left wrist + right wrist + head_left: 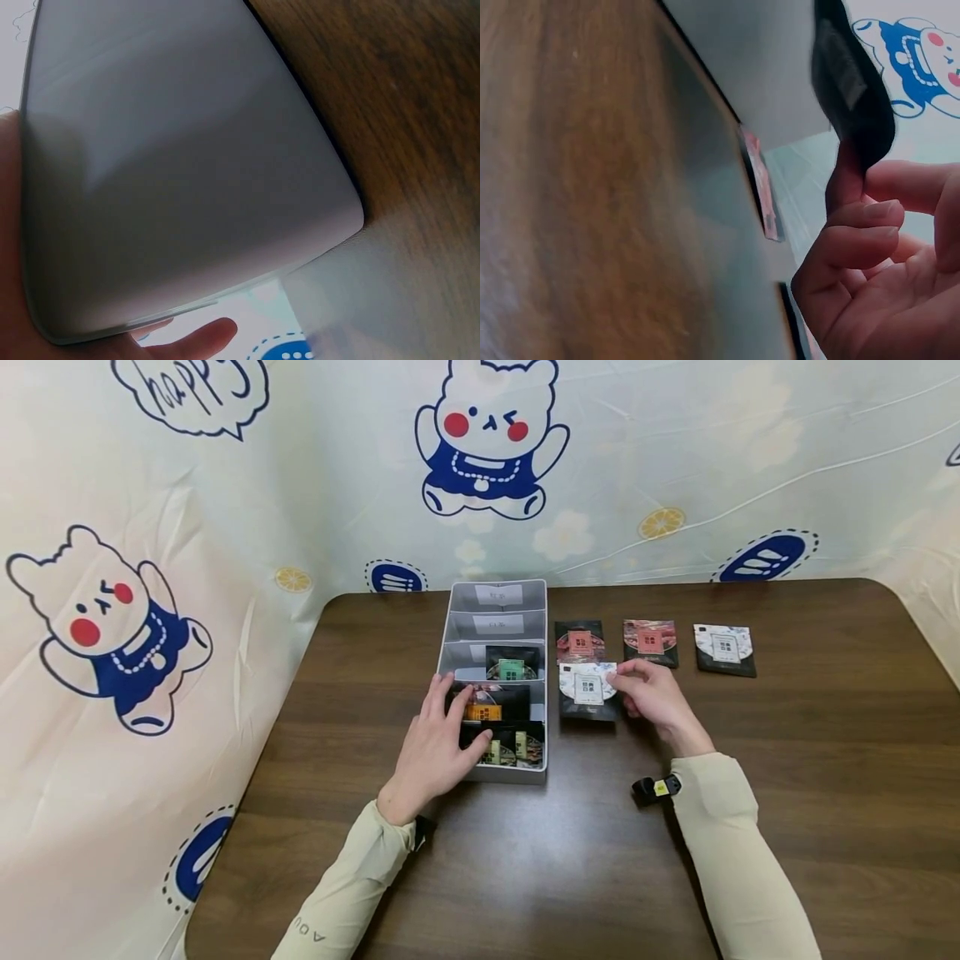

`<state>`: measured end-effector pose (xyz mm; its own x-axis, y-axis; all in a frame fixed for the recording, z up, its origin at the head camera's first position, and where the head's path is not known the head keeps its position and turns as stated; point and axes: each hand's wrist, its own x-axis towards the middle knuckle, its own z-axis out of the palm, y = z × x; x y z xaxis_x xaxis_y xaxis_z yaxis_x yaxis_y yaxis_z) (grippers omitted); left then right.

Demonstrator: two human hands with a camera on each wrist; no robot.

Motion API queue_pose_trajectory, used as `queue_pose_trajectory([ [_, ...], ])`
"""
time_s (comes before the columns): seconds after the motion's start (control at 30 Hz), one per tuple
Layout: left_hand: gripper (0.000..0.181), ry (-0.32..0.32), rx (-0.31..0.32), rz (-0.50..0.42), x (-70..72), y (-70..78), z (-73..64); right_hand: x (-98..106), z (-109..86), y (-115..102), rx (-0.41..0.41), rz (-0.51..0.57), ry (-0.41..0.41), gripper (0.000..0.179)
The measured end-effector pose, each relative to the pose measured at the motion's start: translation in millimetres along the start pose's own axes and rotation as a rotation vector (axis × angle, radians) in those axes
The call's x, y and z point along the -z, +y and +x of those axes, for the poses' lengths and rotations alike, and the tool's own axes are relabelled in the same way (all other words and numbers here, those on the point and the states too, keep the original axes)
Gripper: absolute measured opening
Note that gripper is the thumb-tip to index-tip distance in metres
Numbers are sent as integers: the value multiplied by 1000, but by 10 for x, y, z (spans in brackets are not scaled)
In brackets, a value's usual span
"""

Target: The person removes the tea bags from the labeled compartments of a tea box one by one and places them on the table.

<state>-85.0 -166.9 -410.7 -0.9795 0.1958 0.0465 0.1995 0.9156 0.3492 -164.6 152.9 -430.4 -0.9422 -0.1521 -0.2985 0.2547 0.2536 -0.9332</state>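
Between the thumb and index finger of my right hand [651, 700] is the right edge of a white-and-black sachet [588, 690]. The right wrist view shows this sachet [850, 90] raised off the table, its dark back facing the camera. My left hand [435, 750] rests over the left rim of a grey divided box [491, 774], fingers spread across the front compartments. Beneath those fingers lie a sachet with an orange label [483, 712] and sachets with yellow-green labels [528, 745]. One compartment further back holds a green-labelled sachet [512, 669].
Two red-patterned sachets, one left [580, 639] and one right [649, 642], lie on the brown table [832, 760] right of the box. Farther right is another white-and-black sachet [724, 649]. The box's back compartments carry white paper labels [499, 595]. A printed cloth [360, 468] hangs behind.
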Motion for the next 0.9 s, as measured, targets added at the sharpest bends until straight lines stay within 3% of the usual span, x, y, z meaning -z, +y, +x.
queue_pose_trajectory([
  [0.23,68,3,0,3,-11,-9,3,-57,34,66,1,-90,12,29],
  [0.43,68,3,-1,4,-14,-12,6,-92,82,105,49,-180,38,25],
  [0.7,68,2,-3,1,-9,-2,4,-104,97,61,54,-386,103,26],
  [0.9,68,0,3,-1,-5,0,4,-94,101,33,48,-480,121,28],
])
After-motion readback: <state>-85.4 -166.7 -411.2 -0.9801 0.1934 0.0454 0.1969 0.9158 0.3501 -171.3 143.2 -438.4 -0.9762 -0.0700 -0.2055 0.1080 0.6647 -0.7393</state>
